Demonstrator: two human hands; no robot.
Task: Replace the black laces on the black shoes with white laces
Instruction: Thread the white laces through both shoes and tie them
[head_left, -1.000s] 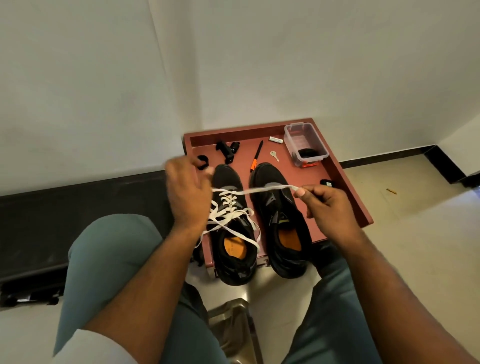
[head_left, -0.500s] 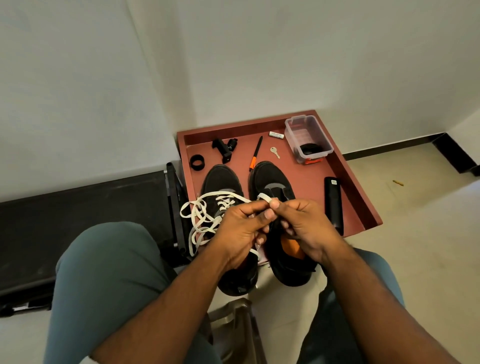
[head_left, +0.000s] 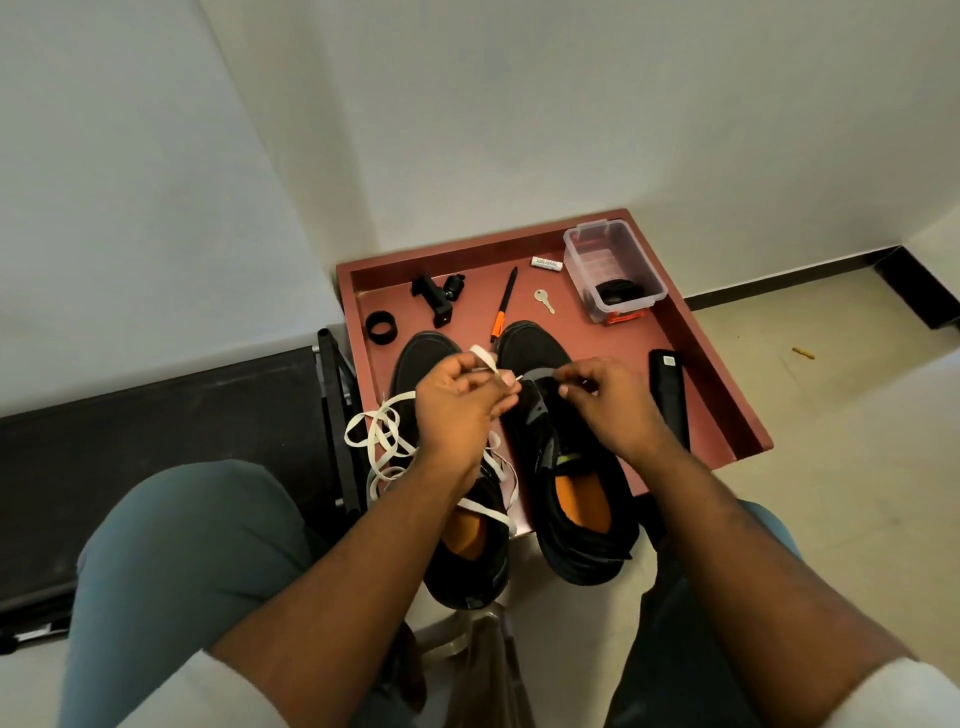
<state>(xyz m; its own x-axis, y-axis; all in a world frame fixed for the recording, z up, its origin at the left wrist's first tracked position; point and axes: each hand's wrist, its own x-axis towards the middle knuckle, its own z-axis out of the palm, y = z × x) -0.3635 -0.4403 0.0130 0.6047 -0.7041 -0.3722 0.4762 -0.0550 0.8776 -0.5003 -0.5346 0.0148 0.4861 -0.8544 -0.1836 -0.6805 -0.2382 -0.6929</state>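
Head view, sole view.

Item: left hand (head_left: 457, 410). Fingers curled, pinching the tip end of the flat white fabric lace (head_left: 382, 441) between thumb and fingertips. A short loop of lace stands up above the pinch; the free tip pokes out toward the other hand. Judged purpose: tip held stiff and aimed for threading. Forearm runs in from lower left, wrist raised over the left black low-top shoe (head_left: 462, 525).

Item: white lace, remainder. Trails down and outward from the pinch in loose coils, draped over the near-left edge of the tray and across the left shoe's opening. Whether it is threaded through that shoe's eyelets cannot be told; the hand covers them.

Item: right hand (head_left: 610, 408). Fingers curled, thumb and forefinger gripping the front of the eyelet area of the right black low-top shoe (head_left: 566, 467), just beside the lace tip. Judged purpose: steadying the eyelet to receive the tip. No lace shows on this shoe; orange insole exposed.

Item: shallow reddish-brown wooden tray (head_left: 727, 395), bearing both shoes, heels overhanging toward the person.

Items beyond the grips: black ring (head_left: 382, 328), black clamp-like fitting (head_left: 436, 297), black-and-orange pen (head_left: 503, 305), small silver key (head_left: 544, 300), clear plastic lidded box (head_left: 613, 267), black oblong device (head_left: 670, 395) outboard of the right hand.
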